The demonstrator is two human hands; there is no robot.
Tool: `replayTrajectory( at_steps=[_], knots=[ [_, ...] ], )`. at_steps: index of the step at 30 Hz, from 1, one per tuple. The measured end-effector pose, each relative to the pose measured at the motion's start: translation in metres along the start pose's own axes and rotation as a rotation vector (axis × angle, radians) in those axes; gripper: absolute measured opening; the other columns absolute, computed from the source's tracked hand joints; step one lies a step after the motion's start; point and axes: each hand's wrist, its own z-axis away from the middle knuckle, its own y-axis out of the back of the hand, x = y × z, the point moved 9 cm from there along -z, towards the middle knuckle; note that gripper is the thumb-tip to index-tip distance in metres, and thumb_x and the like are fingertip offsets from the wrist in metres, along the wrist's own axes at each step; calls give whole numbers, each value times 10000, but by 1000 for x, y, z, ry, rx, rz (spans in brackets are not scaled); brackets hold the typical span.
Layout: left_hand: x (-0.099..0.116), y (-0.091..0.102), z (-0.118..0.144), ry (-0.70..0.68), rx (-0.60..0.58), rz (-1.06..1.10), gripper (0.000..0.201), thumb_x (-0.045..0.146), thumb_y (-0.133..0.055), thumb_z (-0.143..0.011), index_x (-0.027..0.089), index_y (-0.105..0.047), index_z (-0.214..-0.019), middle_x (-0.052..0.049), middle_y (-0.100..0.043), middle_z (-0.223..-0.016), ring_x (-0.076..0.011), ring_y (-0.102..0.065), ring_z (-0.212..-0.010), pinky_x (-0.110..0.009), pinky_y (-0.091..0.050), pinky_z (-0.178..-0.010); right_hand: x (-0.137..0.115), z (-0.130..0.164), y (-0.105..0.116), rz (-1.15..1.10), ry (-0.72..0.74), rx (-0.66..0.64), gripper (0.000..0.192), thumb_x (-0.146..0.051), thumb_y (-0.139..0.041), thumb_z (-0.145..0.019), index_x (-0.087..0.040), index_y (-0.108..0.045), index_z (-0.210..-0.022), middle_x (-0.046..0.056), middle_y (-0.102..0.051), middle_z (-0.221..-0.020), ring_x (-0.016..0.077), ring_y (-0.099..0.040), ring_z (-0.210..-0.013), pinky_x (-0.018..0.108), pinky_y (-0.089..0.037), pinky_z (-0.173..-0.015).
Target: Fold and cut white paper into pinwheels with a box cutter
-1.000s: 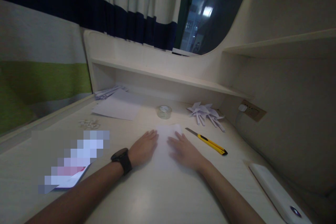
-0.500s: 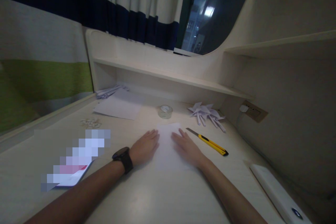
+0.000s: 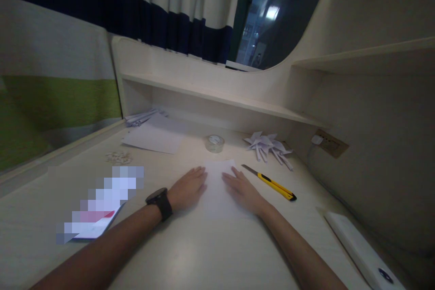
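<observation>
A sheet of white paper [image 3: 217, 195] lies flat on the desk between my two hands. My left hand [image 3: 188, 189] rests palm down at the paper's left edge, its fingers stretched out and a black watch [image 3: 159, 201] on the wrist. On the right part of the sheet, my right hand [image 3: 242, 190] lies flat with fingers extended. A yellow utility knife [image 3: 276, 186], its blade out, is just to the right of that hand. Beyond the paper stands a roll of clear tape [image 3: 215, 144].
Folded paper pinwheels [image 3: 268, 147] lie at the back right. Paper sheets [image 3: 154, 135] and rolled paper sticks [image 3: 144, 118] are at the back left, near small white pieces [image 3: 118, 158]. A blurred-out phone [image 3: 102, 208] lies left; a white box-like device [image 3: 360, 249] sits right.
Both hands stay almost where they were on the paper. The whole view has shifted very slightly.
</observation>
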Motion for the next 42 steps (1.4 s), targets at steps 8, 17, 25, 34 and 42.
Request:
replayTrajectory(
  at_steps=[8, 17, 25, 34, 42],
  knots=[
    [1, 1, 0, 6, -7, 9, 463, 306, -330, -938, 45, -459, -1298, -209, -387, -1425, -258, -313, -1347, -380, -205, -1107, 4, 0, -4, -16, -5, -19, 477, -407, -341, -951, -227, -396, -1389, 43, -382, -1447, 281, -124, -1406, 555, -125, -1113],
    [-2, 1, 0, 14, -16, 35, 458, 316, -348, -928, 66, -463, -1294, -200, -379, -1433, -260, -306, -1351, -401, -214, -1104, 1, 0, -2, 16, -6, -16, 483, -404, -331, -949, -224, -390, -1393, 41, -387, -1445, 298, -132, -1401, 570, -141, -1102],
    [-5, 6, 2, -4, -55, 58, 465, 316, -372, -918, 97, -445, -1321, -159, -367, -1450, -232, -307, -1353, -371, -224, -1100, -9, 3, -3, 43, -76, -23, 473, -350, -360, -933, -260, -379, -1397, 27, -368, -1456, 315, -143, -1396, 604, -115, -1087],
    [-2, 10, 4, -44, -28, 19, 515, 398, -330, -945, 67, -454, -1320, -186, -380, -1436, -242, -324, -1343, -350, -226, -1098, -9, 3, -5, 29, -123, -21, 474, -350, -356, -932, -250, -382, -1395, 12, -348, -1468, 322, -153, -1391, 596, -147, -1082],
    [1, 12, 5, -46, -37, 25, 520, 422, -363, -930, 92, -447, -1323, -170, -367, -1445, -251, -327, -1341, -370, -238, -1092, -6, 6, -4, -16, -78, -6, 486, -373, -354, -940, -215, -384, -1399, 29, -358, -1461, 310, -144, -1396, 558, -173, -1103]
  ],
)
